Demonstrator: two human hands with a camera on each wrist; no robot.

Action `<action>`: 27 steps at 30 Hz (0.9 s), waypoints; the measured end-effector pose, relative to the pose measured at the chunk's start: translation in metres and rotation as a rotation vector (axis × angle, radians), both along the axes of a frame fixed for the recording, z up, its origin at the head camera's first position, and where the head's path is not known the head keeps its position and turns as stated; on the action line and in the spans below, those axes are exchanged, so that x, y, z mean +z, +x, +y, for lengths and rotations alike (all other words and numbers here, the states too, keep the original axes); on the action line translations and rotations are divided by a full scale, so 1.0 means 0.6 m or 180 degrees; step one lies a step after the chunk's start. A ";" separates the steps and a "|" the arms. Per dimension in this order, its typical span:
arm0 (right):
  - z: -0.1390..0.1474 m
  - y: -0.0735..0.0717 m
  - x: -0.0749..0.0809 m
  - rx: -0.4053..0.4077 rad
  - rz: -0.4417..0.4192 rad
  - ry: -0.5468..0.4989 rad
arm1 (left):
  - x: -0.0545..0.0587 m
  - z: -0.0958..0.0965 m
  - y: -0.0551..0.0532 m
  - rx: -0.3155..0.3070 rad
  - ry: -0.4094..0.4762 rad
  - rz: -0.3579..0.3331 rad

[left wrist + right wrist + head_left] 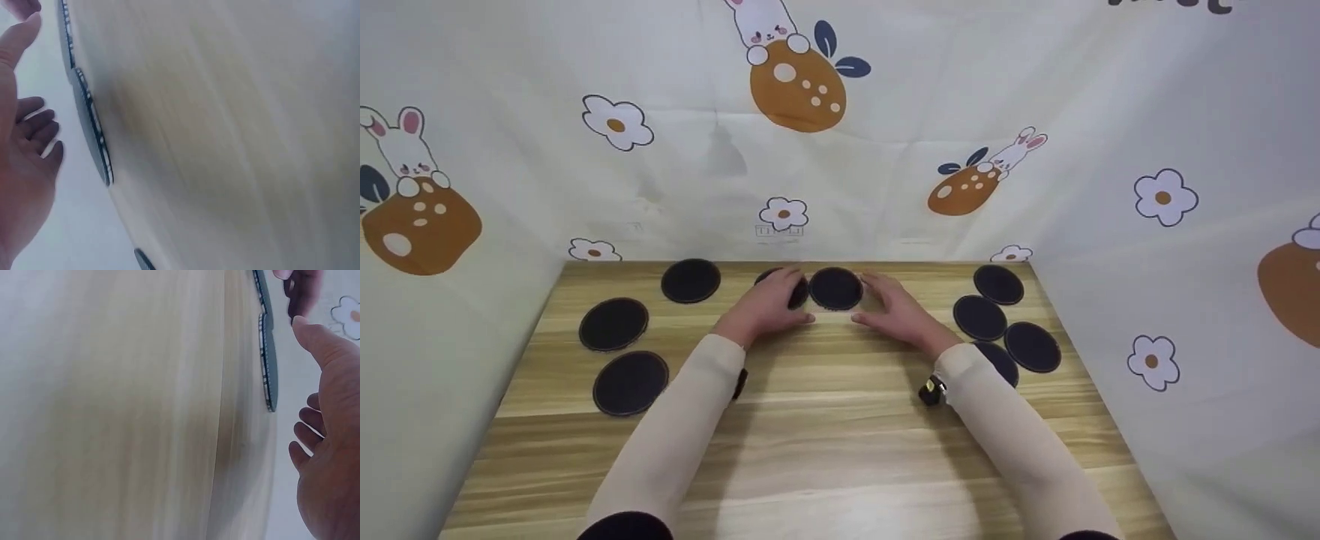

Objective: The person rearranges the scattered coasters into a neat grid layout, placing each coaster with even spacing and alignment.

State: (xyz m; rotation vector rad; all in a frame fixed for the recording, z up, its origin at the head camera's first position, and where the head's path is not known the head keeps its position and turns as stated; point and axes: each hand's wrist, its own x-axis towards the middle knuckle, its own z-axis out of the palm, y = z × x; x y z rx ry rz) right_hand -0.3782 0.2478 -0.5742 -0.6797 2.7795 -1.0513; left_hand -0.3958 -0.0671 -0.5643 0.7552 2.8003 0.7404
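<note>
Near the back edge of the table, a round black coaster [836,289] with a thin rim lies flat between my two hands. My left hand [771,301] hovers over a second black coaster [800,292] just left of it and partly hides it. To the right of the middle coaster is my right hand [896,309], fingers loosely spread and thumb pointing inward. In the left wrist view my left hand [25,169] appears raised above the coasters, gripping nothing. Likewise, the right wrist view has my right hand [334,433] apart from a coaster [268,363] with a stitched-looking edge.
Three more black coasters, one of them a coaster [615,324] at mid-left, lie on the table's left side. Several others, including a coaster [1033,346], sit close together at the right, one partly behind my sleeve. Patterned white cloth [870,180] walls the wooden table [832,435].
</note>
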 end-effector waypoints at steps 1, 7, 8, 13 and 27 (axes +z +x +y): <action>0.004 0.007 0.002 0.0007 0.0005 -0.0004 | 0.001 -0.006 0.005 -0.0003 -0.0051 0.0000; 0.027 0.049 0.006 0.0056 0.0037 -0.0026 | 0.000 -0.037 0.031 0.0008 -0.0301 0.0067; 0.030 0.055 0.006 0.0066 0.0027 -0.0058 | 0.000 -0.042 0.035 0.0008 -0.0335 0.0084; 0.043 0.082 0.008 0.0076 0.0009 -0.0123 | -0.003 -0.064 0.052 0.0001 -0.0434 0.0126; 0.060 0.133 0.011 0.0116 -0.0007 -0.0172 | -0.008 -0.088 0.076 -0.0061 -0.0575 0.0054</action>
